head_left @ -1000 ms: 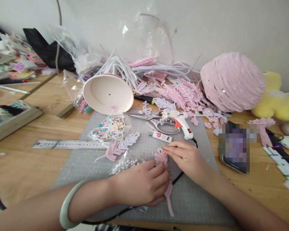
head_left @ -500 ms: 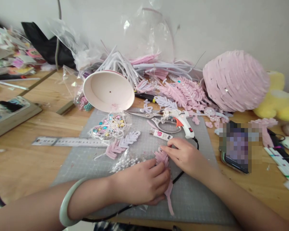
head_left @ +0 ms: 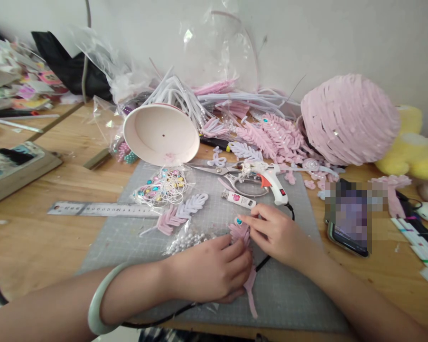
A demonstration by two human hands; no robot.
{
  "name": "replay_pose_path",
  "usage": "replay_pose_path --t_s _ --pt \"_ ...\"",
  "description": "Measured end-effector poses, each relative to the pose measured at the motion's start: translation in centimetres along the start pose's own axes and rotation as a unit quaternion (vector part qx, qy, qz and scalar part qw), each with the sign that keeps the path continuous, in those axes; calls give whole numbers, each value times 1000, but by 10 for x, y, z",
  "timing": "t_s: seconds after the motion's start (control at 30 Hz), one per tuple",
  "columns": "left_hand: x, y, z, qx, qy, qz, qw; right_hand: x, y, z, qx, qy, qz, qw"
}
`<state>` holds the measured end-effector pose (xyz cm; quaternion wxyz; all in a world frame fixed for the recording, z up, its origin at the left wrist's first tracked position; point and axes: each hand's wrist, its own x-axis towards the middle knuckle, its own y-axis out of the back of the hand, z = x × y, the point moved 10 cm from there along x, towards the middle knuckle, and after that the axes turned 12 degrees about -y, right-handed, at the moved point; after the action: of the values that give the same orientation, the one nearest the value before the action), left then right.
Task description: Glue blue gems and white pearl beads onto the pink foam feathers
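Round turquoise gem (head_left: 238, 221) now face-up

Its face has just entered my remote view at the tip of the pink fuzzy leaf-shaped piece (head_left: 238, 232); placing looks nearly done. Left hand (head_left: 221, 270) curls round that piece; right hand (head_left: 276, 232) half-curled, index touching gem, grip: cannot tell.

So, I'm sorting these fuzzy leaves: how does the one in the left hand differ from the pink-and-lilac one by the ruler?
The held leaf looks pink where it shows; the lying leaf is pink and lilac. The held leaf bears a blue gem near its tip; none shows on the lying leaf. The left hand partly covers the held leaf; the lying leaf rests on the mat. Both are fuzzy, with a narrow stem.
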<state>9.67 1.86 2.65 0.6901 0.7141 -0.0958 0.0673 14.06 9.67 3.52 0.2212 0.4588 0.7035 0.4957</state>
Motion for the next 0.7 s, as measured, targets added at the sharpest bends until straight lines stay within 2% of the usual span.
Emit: replay_pose_path --t_s 0.2,0.47,0.7 --pt "1 1 0 4 1 5 1000 -1 -7 -4 -35 -4 -28 999" --pt "1 0 0 1 1 1 1000 -3 -10 -10 -68 6 -33 997" --pt "0 0 -1 -7 5 -1 1000 -1 -13 3 -91 -9 -65 994"
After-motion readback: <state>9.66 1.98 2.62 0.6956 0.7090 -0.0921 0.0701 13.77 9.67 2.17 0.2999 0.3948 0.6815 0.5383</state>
